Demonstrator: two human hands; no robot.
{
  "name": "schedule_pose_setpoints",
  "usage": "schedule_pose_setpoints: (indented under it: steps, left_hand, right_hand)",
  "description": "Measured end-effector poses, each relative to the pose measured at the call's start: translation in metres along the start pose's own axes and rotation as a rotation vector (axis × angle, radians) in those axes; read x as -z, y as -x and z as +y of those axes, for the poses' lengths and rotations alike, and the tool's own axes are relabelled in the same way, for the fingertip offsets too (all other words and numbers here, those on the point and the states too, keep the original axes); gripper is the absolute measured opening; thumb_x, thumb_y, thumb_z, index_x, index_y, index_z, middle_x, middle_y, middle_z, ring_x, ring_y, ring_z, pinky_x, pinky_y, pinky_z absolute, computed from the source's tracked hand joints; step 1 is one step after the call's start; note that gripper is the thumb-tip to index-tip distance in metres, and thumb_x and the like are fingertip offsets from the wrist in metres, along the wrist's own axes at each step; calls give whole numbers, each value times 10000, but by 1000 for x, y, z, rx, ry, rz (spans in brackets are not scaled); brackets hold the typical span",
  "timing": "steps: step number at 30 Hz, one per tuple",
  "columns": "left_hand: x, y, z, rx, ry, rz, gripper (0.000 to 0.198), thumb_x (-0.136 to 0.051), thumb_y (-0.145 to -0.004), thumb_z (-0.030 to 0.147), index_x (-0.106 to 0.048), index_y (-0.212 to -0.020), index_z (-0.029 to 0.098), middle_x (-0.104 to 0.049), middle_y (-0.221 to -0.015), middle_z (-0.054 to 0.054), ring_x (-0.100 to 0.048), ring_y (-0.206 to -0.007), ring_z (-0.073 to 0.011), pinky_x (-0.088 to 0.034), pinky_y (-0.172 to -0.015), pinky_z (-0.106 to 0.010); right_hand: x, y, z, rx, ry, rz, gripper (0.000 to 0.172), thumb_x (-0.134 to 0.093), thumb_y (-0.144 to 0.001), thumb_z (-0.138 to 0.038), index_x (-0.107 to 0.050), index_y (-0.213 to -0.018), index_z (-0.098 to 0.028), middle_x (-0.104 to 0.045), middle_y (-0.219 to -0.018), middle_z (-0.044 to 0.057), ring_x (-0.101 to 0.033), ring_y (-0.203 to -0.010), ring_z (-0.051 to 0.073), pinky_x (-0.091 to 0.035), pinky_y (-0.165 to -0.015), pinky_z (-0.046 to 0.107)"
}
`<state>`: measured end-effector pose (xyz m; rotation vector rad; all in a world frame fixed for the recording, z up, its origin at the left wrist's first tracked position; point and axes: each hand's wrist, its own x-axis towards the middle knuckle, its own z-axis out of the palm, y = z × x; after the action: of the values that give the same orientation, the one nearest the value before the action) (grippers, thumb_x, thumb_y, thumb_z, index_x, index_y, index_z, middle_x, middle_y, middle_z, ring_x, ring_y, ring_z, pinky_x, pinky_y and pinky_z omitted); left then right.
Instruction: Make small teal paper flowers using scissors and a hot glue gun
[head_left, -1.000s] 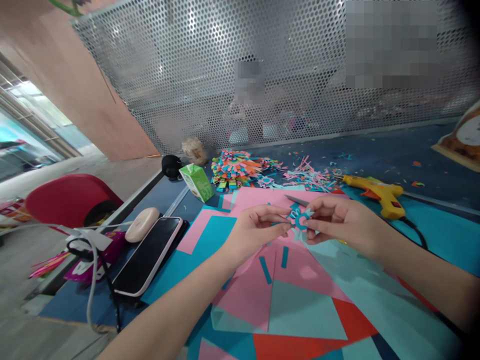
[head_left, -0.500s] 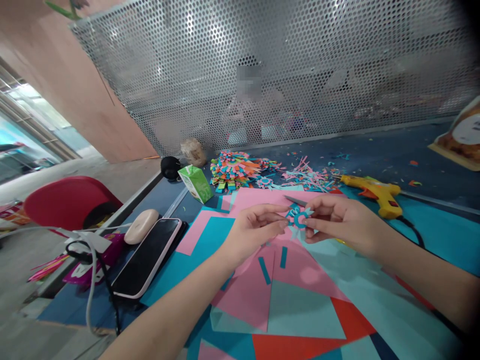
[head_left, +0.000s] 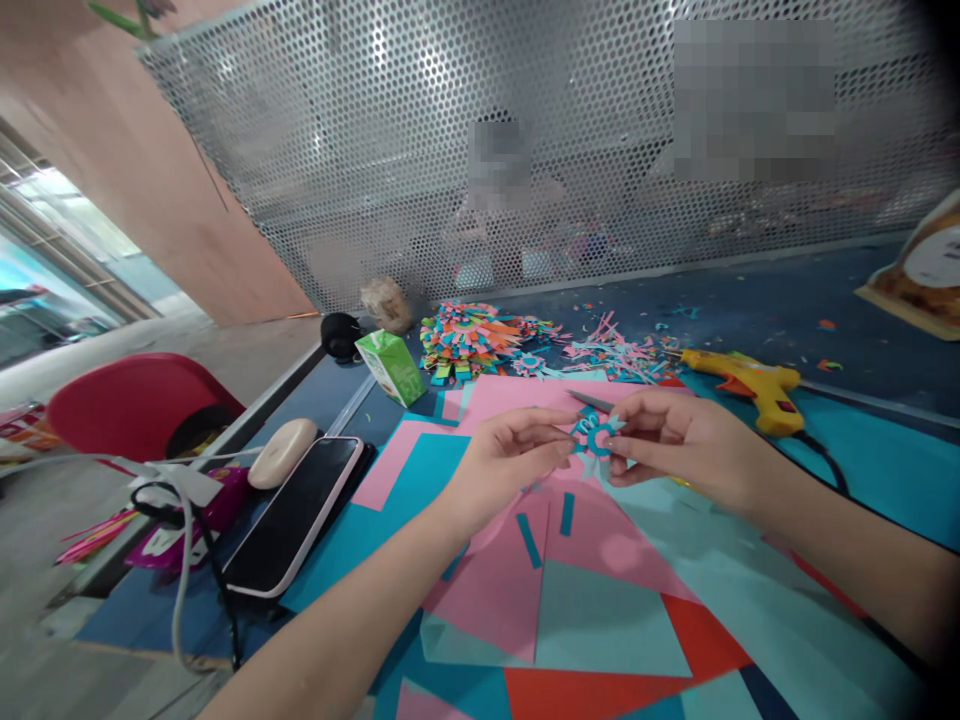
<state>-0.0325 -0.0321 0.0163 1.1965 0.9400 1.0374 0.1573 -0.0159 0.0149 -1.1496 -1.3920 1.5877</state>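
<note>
Between my hands is a small blue, pink and pale-green paper rosette with looped paper and pointed tails, held above the sheets. My left hand pinches its left edge between thumb and fingertips. On the other side, my right hand has thumb and fingers closed on its right edge. A grey pointed blade, apparently of scissors, sticks out beside the right fingers; whether that hand also holds it I cannot tell. Two blue paper strips lie on a pink sheet below.
Coloured sheets overlap across the table. A yellow glue gun lies at the right. Behind are a pile of paper rosettes, paper scraps and a green carton. A phone and cables are left; a perforated metal screen stands behind.
The rosette has turned slightly between my fingers, its looped paper showing a little more. Both hands stay almost in place.
</note>
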Motion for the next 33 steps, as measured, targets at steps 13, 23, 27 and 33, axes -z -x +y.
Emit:
schedule_pose_setpoints:
  steps: [13,23,27,33]
  left_hand:
    - [7,-7,-5,212,279,-93,400,-521,-775,479,-696,-915,148,-675,-760,-70,-565,-582,-123,-353,-561,-237]
    - [7,-7,-6,140,208,-67,310,-533,-794,358,-674,-969,144,-656,-815,-76,-548,-607,-112,-342,-564,-237]
    - [8,-6,-6,101,189,-71,296,-560,-786,358,-678,-957,146,-649,-772,-76,-558,-618,-125,-339,-554,-239]
    - [8,-7,-7,94,197,-40,257,-570,-775,340,-689,-886,141,-590,-733,-46,-541,-589,-106,-331,-522,-225]
  right_hand:
    - [1,0,3,3,-58,-21,296,-761,-614,-324,-529,-739,-190,-643,-608,-37,-640,-589,123,-580,-620,287]
    - [-5,6,-6,-71,-112,2,359,-789,-554,-353,-530,-726,-172,-646,-619,-25,-647,-610,124,-571,-613,258]
    - [-4,6,-5,-50,-109,4,353,-783,-565,-354,-525,-726,-175,-654,-629,-18,-651,-622,130,-570,-615,256]
    - [-2,3,-2,-18,-84,-10,325,-758,-608,-351,-519,-743,-179,-659,-635,-15,-654,-627,133,-570,-629,266]
